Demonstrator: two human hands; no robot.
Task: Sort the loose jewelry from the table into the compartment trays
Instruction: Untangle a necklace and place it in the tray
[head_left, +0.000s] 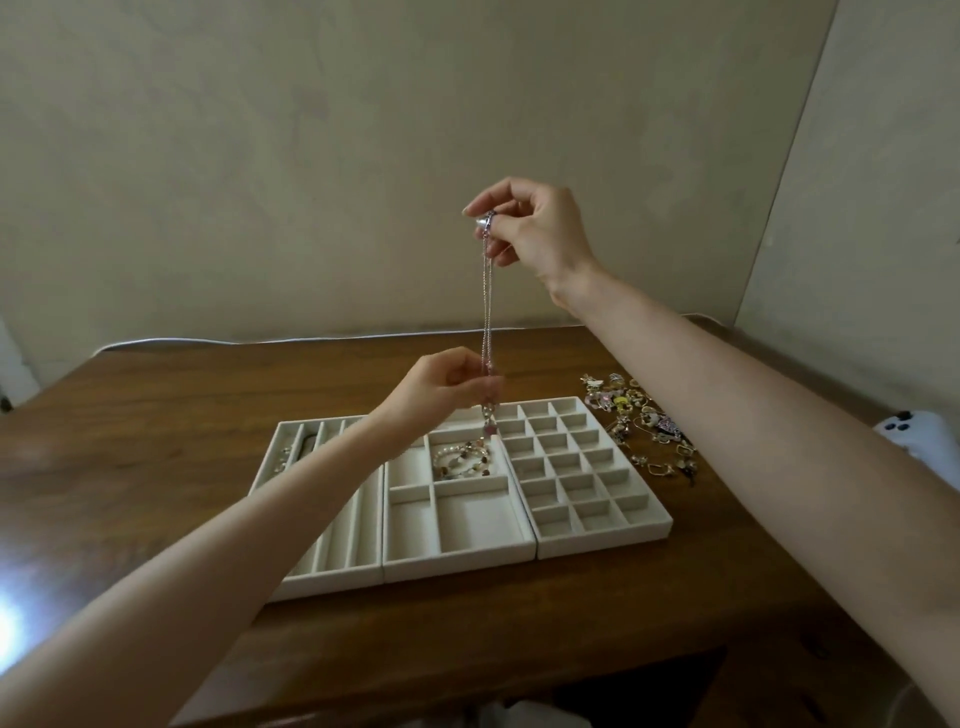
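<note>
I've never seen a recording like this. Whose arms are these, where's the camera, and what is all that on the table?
No machine here: these are a person's bare arms, filmed by one wide-angle camera worn on the head, looking forward and down. The right hand is raised and pinches the top of a thin chain necklace; the left hand pinches it lower down, so its pendant hangs over the middle tray. That tray, which holds beaded bracelets, sits on a wooden table between a left tray of long slots and a right tray of small squares. A pile of loose jewelry lies right of the trays.
</note>
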